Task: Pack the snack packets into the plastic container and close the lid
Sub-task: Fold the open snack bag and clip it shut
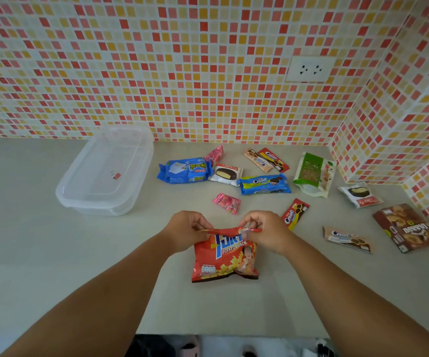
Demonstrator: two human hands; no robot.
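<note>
Nothing is packed yet: the lidded plastic container (105,173) stands shut at the back left. The red potato snack bag (225,256) is pinched at its top edge by the left hand (186,231) and right hand (266,231); other packets are scattered on the pale countertop (40,253) below a mosaic-tiled wall (182,60).

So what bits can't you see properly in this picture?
- Red potato snack bag: top edge covered by left hand and right hand.
- Plastic container: small sticker too tiny to read.
- Brown snack box: lettering blurred near the frame's right edge.
</note>
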